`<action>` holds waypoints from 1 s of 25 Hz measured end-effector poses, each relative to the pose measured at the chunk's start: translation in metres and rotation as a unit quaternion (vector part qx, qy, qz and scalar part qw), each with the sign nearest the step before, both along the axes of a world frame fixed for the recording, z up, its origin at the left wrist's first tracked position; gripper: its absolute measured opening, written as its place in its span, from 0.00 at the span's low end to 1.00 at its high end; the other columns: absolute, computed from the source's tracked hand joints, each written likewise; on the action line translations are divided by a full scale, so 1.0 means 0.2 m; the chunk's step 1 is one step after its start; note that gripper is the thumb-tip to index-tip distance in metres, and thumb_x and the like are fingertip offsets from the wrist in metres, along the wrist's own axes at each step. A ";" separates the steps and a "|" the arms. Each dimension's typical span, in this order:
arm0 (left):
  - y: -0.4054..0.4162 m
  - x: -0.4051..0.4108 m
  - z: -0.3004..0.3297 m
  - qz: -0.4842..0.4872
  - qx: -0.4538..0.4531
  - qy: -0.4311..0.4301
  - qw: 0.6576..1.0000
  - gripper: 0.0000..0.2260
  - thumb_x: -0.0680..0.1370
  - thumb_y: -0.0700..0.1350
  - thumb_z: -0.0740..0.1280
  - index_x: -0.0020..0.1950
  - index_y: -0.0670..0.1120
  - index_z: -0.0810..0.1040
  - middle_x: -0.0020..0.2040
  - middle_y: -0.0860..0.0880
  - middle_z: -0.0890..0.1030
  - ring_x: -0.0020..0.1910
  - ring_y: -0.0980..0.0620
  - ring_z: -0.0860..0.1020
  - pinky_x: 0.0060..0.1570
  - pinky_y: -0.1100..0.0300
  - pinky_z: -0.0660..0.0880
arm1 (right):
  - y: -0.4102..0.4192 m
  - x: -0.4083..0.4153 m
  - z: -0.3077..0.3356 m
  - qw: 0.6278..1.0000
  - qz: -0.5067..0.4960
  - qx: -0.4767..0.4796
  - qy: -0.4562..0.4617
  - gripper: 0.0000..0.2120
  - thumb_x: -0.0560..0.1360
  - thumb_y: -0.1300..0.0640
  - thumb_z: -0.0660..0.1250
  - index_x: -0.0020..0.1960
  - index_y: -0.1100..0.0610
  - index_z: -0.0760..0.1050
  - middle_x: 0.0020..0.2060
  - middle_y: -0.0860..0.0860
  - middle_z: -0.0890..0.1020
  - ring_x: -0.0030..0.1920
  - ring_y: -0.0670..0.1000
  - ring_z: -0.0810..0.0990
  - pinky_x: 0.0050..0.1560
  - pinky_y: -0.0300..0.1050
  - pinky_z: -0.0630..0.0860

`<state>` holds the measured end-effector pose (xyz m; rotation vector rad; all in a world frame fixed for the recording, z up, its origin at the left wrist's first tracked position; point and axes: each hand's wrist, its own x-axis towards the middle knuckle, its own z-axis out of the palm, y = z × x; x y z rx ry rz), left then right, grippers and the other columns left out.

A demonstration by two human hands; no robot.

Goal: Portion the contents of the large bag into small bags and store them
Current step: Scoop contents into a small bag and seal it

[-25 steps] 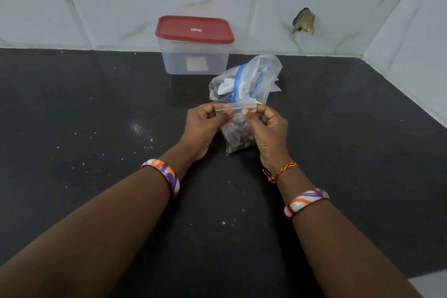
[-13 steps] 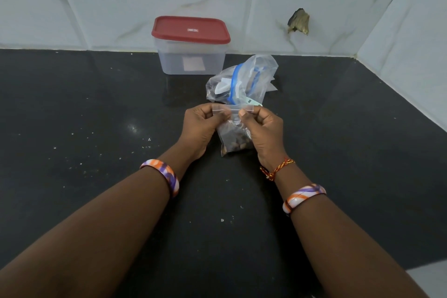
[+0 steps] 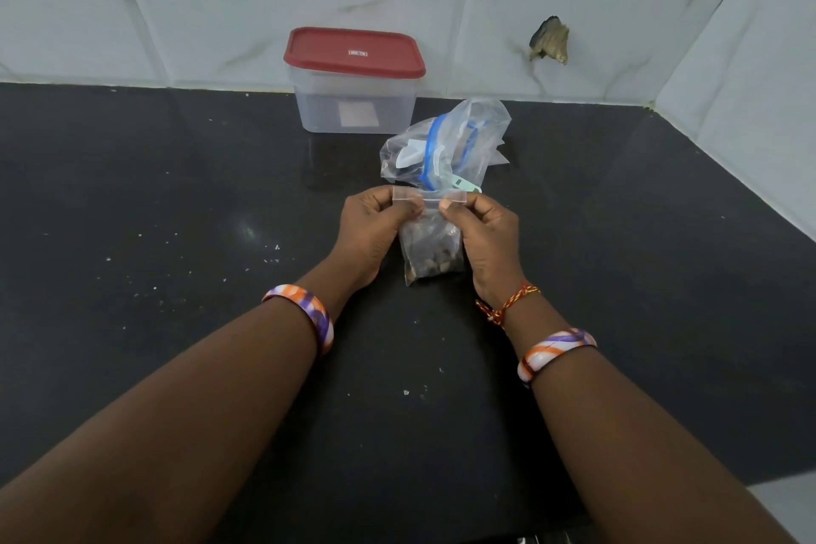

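Small brown pieces in the small bag unidentifiable, its side edges behind both thumbs.

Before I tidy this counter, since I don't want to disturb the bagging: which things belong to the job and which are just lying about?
Job:
- small bag, pinched at its top by left hand and right hand
- large bag
- red-lidded container, lid on, probably for storing

Lying about:
- crumbs on the counter
- brown scrap on the wall

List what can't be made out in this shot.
- Small bag, head view: brown contents too small to identify; hands cover its top corners, so seal state unclear.
- Large bag: crumpled plastic obscures what remains.
- Container: frosted walls hide the inside; lid logo too small.
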<state>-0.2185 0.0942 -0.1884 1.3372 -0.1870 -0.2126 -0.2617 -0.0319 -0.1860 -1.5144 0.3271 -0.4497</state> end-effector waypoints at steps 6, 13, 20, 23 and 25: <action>0.00 0.00 -0.01 -0.008 -0.016 0.002 1.000 0.04 0.74 0.33 0.67 0.45 0.39 0.80 0.32 0.52 0.84 0.34 0.58 0.83 0.39 0.64 0.81 | -0.02 -0.01 -0.01 1.000 -0.015 -0.014 -0.016 0.07 0.73 0.64 0.69 0.49 0.66 0.80 0.38 0.51 0.83 0.39 0.46 0.82 0.43 0.39 0.80; 0.00 0.01 -0.02 0.002 0.029 -0.038 0.999 0.05 0.75 0.34 0.67 0.42 0.42 0.81 0.31 0.53 0.83 0.33 0.59 0.81 0.39 0.64 0.80 | -0.01 -0.01 -0.01 1.000 -0.011 -0.010 -0.007 0.04 0.72 0.65 0.69 0.46 0.64 0.80 0.37 0.51 0.82 0.38 0.45 0.81 0.41 0.37 0.80; 0.01 0.00 -0.02 -0.022 0.007 -0.042 0.999 0.03 0.73 0.34 0.69 0.43 0.40 0.81 0.35 0.51 0.84 0.35 0.56 0.82 0.40 0.63 0.81 | 0.01 -0.02 0.00 0.999 0.016 -0.027 -0.020 0.04 0.72 0.64 0.70 0.42 0.56 0.81 0.35 0.50 0.82 0.34 0.41 0.81 0.37 0.33 0.77; 0.01 0.01 -0.02 -0.022 0.018 -0.036 0.999 0.04 0.73 0.33 0.68 0.41 0.41 0.80 0.34 0.50 0.83 0.35 0.57 0.82 0.39 0.63 0.80 | 0.01 -0.02 0.00 0.999 0.028 -0.045 -0.002 0.05 0.73 0.64 0.68 0.41 0.56 0.80 0.35 0.50 0.82 0.34 0.41 0.80 0.39 0.35 0.79; 0.02 0.01 -0.03 -0.025 0.010 -0.038 0.999 0.04 0.73 0.33 0.68 0.42 0.40 0.80 0.34 0.51 0.83 0.35 0.57 0.82 0.39 0.63 0.80 | 0.01 -0.02 0.00 0.998 0.026 -0.058 0.006 0.05 0.73 0.63 0.68 0.41 0.55 0.80 0.35 0.49 0.81 0.36 0.43 0.80 0.40 0.36 0.80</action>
